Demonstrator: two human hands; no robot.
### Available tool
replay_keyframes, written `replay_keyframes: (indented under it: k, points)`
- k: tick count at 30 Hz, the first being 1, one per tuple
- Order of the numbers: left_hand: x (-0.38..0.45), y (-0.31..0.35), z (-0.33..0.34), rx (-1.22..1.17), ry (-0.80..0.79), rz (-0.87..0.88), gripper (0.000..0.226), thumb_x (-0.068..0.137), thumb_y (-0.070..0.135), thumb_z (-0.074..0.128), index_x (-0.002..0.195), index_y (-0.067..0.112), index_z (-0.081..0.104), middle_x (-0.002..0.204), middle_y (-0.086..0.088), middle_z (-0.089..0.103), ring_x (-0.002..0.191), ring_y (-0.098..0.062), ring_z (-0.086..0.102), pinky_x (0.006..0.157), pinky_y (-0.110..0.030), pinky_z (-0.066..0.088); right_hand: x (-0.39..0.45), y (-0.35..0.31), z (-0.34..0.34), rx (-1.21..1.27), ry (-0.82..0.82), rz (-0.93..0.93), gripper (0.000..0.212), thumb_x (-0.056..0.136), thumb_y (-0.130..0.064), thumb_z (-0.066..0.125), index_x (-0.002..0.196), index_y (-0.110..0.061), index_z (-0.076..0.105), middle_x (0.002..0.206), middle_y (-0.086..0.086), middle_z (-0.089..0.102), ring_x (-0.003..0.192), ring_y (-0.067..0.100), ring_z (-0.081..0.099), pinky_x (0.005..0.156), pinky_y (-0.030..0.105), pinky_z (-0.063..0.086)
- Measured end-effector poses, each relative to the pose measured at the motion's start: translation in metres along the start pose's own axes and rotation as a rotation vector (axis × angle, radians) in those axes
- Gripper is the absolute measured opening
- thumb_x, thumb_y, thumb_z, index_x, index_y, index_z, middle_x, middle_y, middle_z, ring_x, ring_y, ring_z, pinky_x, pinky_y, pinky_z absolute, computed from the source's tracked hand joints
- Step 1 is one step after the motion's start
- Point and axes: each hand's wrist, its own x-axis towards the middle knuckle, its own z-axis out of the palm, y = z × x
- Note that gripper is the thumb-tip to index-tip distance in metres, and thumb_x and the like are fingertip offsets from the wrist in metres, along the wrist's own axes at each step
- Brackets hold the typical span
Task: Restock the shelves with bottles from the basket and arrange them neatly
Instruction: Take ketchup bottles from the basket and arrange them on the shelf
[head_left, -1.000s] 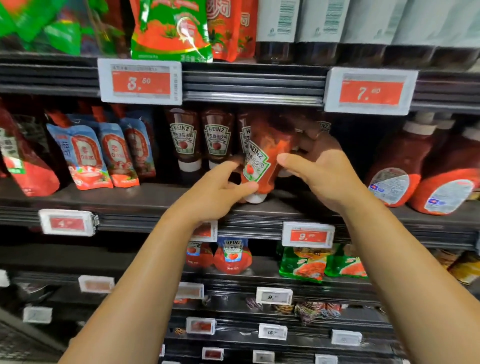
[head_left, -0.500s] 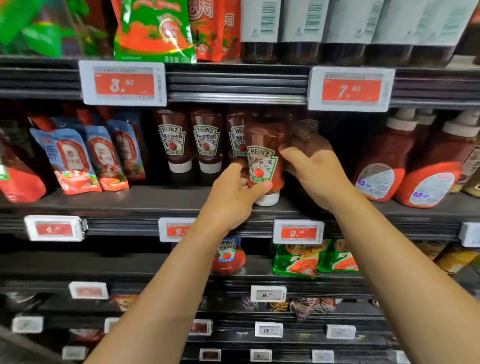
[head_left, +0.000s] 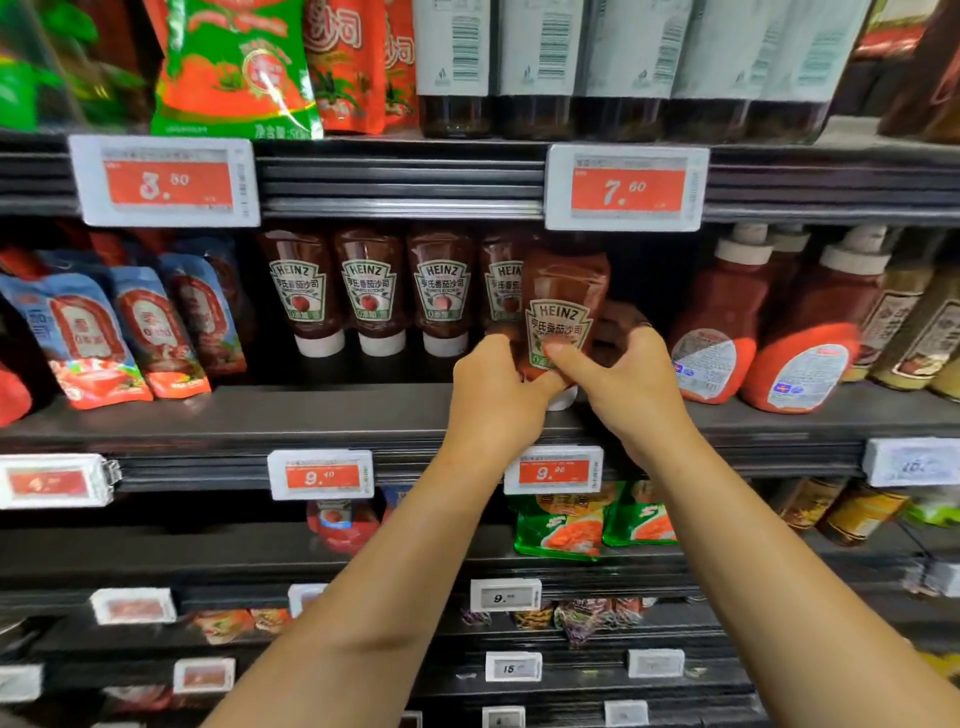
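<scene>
While both hands (head_left: 563, 395) pinch lower end, ketchup bottle (head_left: 563, 306) stands upright, cap down.

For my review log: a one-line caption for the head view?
Both hands hold a Heinz ketchup bottle at the shelf.

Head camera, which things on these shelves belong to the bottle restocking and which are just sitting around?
Part of the job:
held Heinz bottle
left hand
right hand
Heinz row
middle shelf

Just sitting there:
blue pouches
white-capped red bottles
green packets
</scene>
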Motion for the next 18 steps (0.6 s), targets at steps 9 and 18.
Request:
replay_keyframes:
  k: [9, 18]
  points:
    - [0.027, 0.016, 0.023, 0.17, -0.086, 0.132, 0.042, 0.092, 0.016, 0.069, 0.132, 0.011, 0.058, 0.13, -0.011, 0.064, 0.118, -0.028, 0.059, 0.083, -0.017, 0.037, 0.035, 0.013, 0.002, -0.226, 0.218, 0.053, 0.047, 0.095, -0.018, 0.066, 0.14, -0.016, 0.051, 0.126, 0.006, 0.065, 0.109, 0.022, 0.062, 0.092, 0.035, 0.052]
    - [0.016, -0.025, -0.081, 0.361, 0.432, 0.088, 0.018, 0.083, 0.023, 0.072, 0.091, 0.007, 0.069, 0.081, -0.004, 0.065, 0.081, -0.026, 0.059, 0.071, -0.024, 0.037, 0.064, 0.011, 0.002, -0.483, 0.175, 0.095, 0.052, 0.099, -0.028, 0.062, 0.143, -0.007, 0.044, 0.132, 0.019, 0.062, 0.118, 0.039, 0.06, 0.086, 0.029, 0.04]
